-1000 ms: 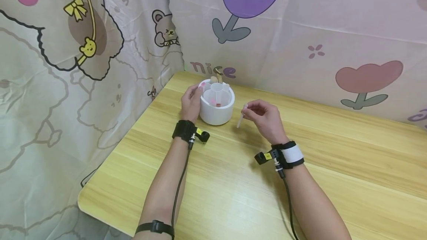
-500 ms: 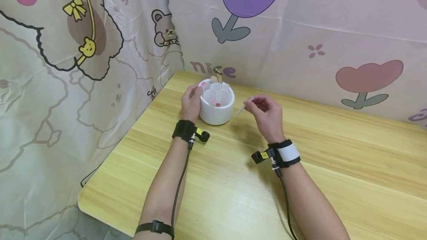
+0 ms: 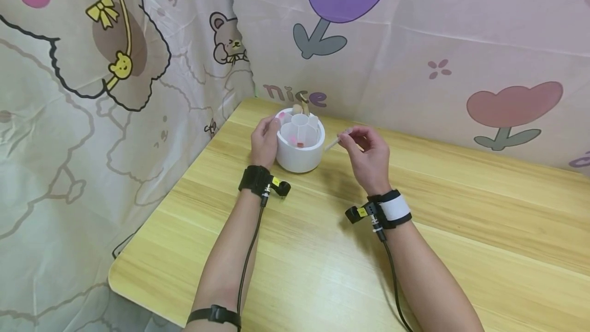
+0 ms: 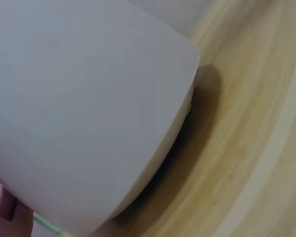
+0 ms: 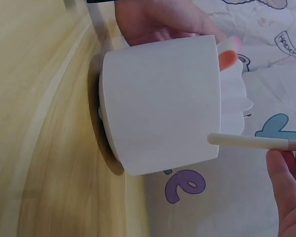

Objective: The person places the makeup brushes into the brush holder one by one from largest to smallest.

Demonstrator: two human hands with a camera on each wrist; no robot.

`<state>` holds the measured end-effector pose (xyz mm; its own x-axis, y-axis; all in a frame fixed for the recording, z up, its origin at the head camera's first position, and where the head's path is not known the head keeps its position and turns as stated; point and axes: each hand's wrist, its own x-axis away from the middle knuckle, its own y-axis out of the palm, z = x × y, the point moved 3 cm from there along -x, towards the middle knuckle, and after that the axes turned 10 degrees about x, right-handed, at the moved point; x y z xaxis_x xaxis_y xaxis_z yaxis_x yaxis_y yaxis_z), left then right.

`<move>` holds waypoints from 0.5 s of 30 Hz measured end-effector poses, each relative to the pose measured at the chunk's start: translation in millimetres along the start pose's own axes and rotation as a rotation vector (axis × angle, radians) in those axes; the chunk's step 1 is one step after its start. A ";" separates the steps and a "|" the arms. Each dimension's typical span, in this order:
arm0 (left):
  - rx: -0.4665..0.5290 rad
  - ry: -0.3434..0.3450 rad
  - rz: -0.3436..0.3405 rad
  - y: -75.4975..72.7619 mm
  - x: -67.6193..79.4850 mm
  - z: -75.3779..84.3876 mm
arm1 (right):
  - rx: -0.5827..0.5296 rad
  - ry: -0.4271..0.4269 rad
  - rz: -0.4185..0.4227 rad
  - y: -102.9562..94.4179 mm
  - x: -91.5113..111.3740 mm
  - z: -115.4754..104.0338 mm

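Note:
A white round desk organizer with clear divided compartments stands upright on the table. My left hand holds it at its left side, with the thumb near the rim. Between the thumb and fingers of my right hand is a slim white stick, pen-like, with a seam near the held end. In the head view its free end points down and left, close to the organizer's right side. The right wrist view shows that end overlapping the organizer's upper wall; whether they touch, I cannot tell. The organizer's wall fills much of the left wrist view.
Small pink and red items and brownish pieces are in the organizer. The wood-grain table meets a printed curtain behind and another on the left. A cable runs from each wrist camera.
My right hand has moved slightly away from me. The stick has swung from nearly upright to a slant, its free end nearer the organizer. The left hand has stayed in place.

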<state>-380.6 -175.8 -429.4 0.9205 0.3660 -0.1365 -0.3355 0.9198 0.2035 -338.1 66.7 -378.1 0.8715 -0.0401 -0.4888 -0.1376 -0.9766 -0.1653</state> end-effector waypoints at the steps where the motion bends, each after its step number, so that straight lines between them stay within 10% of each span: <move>1: -0.002 -0.002 0.000 -0.1 -0.2 -0.4 | -0.006 -0.004 0.001 1.0 -0.5 -0.7; 15: -0.016 -0.022 0.008 1.3 -2.3 -3.4 | -0.067 -0.056 0.025 4.4 -9.3 -0.6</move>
<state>-383.8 -174.9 -432.1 0.9218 0.3705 -0.1138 -0.3461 0.9190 0.1887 -346.6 62.6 -373.8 0.8403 -0.0550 -0.5393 -0.1260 -0.9874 -0.0956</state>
